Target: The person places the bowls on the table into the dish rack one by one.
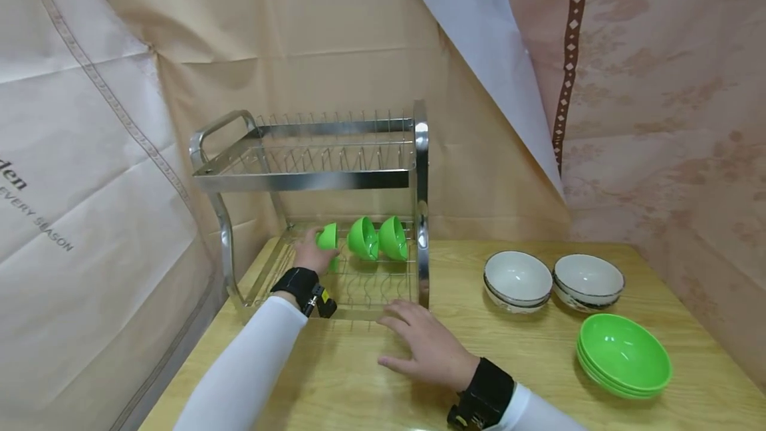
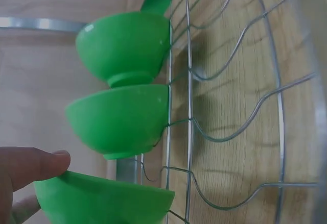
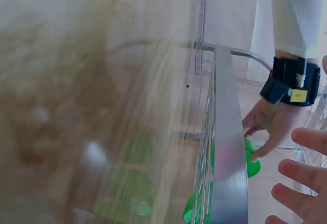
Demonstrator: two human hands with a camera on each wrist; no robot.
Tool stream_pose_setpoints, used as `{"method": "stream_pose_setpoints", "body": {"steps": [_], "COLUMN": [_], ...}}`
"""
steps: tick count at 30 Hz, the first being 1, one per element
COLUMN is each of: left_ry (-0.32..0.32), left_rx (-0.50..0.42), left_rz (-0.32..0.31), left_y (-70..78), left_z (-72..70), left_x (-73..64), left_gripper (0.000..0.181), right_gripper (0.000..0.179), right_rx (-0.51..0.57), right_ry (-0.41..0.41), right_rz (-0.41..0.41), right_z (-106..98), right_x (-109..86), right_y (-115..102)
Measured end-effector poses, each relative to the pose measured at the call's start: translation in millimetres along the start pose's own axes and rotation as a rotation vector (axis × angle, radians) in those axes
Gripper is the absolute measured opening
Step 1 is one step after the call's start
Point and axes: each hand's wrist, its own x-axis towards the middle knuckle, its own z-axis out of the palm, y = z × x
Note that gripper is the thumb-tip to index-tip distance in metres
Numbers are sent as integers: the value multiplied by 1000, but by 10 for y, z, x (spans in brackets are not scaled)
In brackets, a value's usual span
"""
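My left hand [image 1: 314, 255] reaches onto the lower tier of a metal dish rack [image 1: 311, 182]. It pinches the rim of a green bowl [image 2: 102, 199], which stands on edge against the wires. Two more green bowls, a middle one [image 1: 362, 238] and a right one [image 1: 392, 239], stand tilted on edge beside it. In front of the rack's lower right corner, my right hand [image 1: 427, 344] hovers low over the table with fingers spread, holding nothing. Its fingers also show at the right edge of the right wrist view, where much of the left side is blurred.
Two stacks of white bowls with dark rims, one left [image 1: 518, 277] and one right [image 1: 589, 277], sit on the wooden table [image 1: 359, 371] right of the rack. Nearer the front right is a stack of green bowls [image 1: 625, 354]. Cloth sheets [image 1: 347, 25] hang behind the table.
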Motion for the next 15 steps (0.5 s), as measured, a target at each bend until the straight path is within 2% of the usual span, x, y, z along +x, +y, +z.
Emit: {"method": "stream_pose_setpoints", "body": {"steps": [8,15], "left_ry": [27,-16], "left_rx": [-29,-36], "left_rz": [-15,21], "left_y": [-80,-142], "left_z": [197,269], "left_x": [271,442], "left_gripper": [74,74], "right_gripper": [61,59], "right_rx": [-17,-17], "right_ry": [15,30], "right_rz": [2,-4], "right_z": [-6,-24], "right_x": [-57,-73], "right_y": [34,58]}}
